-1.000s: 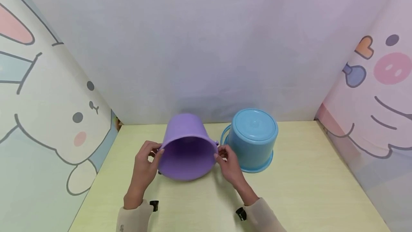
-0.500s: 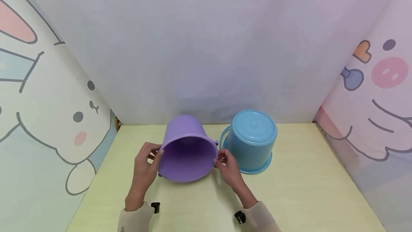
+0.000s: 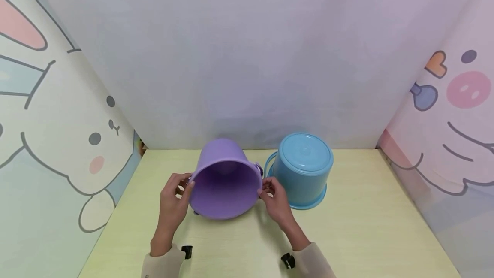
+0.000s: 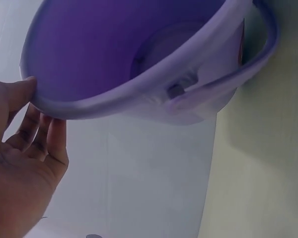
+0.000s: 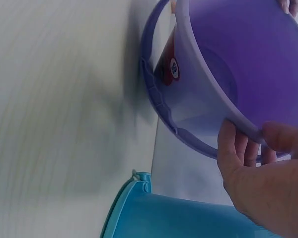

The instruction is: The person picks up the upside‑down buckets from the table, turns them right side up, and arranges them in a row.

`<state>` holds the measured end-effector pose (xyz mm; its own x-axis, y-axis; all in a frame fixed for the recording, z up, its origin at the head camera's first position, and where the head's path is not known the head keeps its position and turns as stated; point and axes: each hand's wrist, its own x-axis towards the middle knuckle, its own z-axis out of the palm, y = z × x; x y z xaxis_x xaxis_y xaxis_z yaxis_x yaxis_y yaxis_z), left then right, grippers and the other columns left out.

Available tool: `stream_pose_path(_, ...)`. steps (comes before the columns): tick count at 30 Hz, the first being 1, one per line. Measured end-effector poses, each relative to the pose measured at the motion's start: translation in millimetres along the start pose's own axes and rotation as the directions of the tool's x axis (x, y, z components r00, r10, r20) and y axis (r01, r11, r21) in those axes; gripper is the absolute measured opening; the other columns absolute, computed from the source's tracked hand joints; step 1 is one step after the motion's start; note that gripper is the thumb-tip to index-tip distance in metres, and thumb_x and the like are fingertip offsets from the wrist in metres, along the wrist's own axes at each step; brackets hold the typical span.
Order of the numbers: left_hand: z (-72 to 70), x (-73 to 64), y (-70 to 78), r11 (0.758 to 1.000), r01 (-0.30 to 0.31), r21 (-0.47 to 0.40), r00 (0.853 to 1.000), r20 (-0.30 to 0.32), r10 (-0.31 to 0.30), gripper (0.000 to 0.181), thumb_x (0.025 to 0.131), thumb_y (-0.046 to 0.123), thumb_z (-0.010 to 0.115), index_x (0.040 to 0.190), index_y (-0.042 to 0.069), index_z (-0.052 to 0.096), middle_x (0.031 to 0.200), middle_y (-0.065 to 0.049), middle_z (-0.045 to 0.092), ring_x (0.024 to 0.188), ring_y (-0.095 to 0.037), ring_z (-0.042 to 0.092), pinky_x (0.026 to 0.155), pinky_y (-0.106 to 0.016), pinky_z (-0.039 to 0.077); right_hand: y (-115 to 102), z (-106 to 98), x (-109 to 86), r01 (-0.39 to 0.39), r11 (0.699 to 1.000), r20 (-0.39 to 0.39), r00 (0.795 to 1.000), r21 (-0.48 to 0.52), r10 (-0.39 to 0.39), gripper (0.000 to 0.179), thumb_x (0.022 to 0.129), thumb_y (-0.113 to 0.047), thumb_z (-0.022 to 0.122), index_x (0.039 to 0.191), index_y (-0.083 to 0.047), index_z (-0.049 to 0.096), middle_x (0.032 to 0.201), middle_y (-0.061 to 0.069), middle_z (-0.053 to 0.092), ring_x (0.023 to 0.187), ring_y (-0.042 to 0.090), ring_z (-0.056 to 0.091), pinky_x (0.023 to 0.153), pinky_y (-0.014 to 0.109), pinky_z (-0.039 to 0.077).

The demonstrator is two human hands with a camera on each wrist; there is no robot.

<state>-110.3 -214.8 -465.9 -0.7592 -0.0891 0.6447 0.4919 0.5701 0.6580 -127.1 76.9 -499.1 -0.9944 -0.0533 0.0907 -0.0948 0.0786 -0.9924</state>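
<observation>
A purple bucket point(image 3: 225, 190) is tipped toward me, its mouth facing the head camera and its inside bare. My left hand point(image 3: 174, 198) pinches the rim at the left side, thumb inside and fingers outside, as the left wrist view also shows. On the opposite side my right hand point(image 3: 275, 200) grips the rim the same way. The bucket's handle point(image 5: 161, 106) hangs below the rim, near the table, in the right wrist view. Just right of it a light blue bucket point(image 3: 305, 175) stands upside down, close to my right hand, its base facing up.
The pale wood-look table point(image 3: 366, 213) runs back to a plain light wall point(image 3: 247, 55). Side panels bear a cartoon rabbit point(image 3: 77, 140) on the left and a cartoon pig point(image 3: 463, 115) on the right. The blue bucket's handle point(image 3: 269, 162) sticks out leftward.
The purple bucket turns slightly about its axis between my hands: its right handle joint shifts toward the front. Both hands keep the rim. The blue bucket stays in place.
</observation>
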Motion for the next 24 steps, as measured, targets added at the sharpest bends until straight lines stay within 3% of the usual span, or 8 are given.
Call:
stream_pose_path(6, -0.6, -2.2, 2.6, 0.996, 0.06, -0.069, 0.998, -0.013, -0.061, 0.028, 0.092, -0.015, 0.072, 0.116, -0.002, 0.073, 0.094, -0.01, 0.063, 0.084, -0.003, 0.056, 0.061, -0.012, 0.045, -10.1, -3.2, 5.3, 0.027, 1.0, -0.029, 0.999, 0.0, -0.027, 0.02, 0.099, 0.008, 0.065, 0.119, 0.006, 0.061, 0.108, 0.019, 0.063, 0.092, 0.019, 0.06, 0.076, 0.023, 0.053)
stream_pose_path(11, -1.0, -4.6, 3.7, 0.978, 0.151, -0.144, 0.988, -0.003, -0.154, 0.027, 0.095, -0.013, 0.07, 0.119, -0.002, 0.072, 0.095, -0.008, 0.062, 0.085, -0.004, 0.059, 0.06, -0.012, 0.046, -17.0, -5.9, 9.4, 0.069, 0.998, -0.057, 0.996, -0.008, -0.069, 0.023, 0.099, 0.007, 0.066, 0.122, 0.005, 0.062, 0.109, 0.019, 0.064, 0.096, 0.02, 0.06, 0.078, 0.022, 0.051)
stream_pose_path(19, -0.9, -5.3, 7.8, 0.953, 0.211, -0.218, 0.977, 0.004, -0.215, 0.024, 0.097, -0.014, 0.067, 0.12, -0.007, 0.069, 0.096, -0.013, 0.061, 0.083, -0.005, 0.061, 0.062, -0.014, 0.054, -15.6, -5.8, 7.3, 0.001, 1.0, -0.042, 0.999, 0.015, -0.001, 0.031, 0.097, 0.01, 0.064, 0.127, 0.004, 0.059, 0.113, 0.019, 0.063, 0.096, 0.021, 0.06, 0.081, 0.023, 0.054)
stream_pose_path(24, -1.5, -3.3, 9.4, 0.934, 0.247, -0.26, 0.968, 0.011, -0.253, 0.022, 0.098, -0.013, 0.065, 0.119, -0.01, 0.068, 0.095, -0.013, 0.06, 0.08, -0.006, 0.061, 0.061, -0.016, 0.056, -14.4, -5.1, 5.9, 0.018, 0.999, -0.024, 1.0, 0.037, -0.017, 0.031, 0.099, 0.01, 0.063, 0.129, 0.003, 0.058, 0.113, 0.02, 0.062, 0.094, 0.019, 0.06, 0.079, 0.025, 0.058)
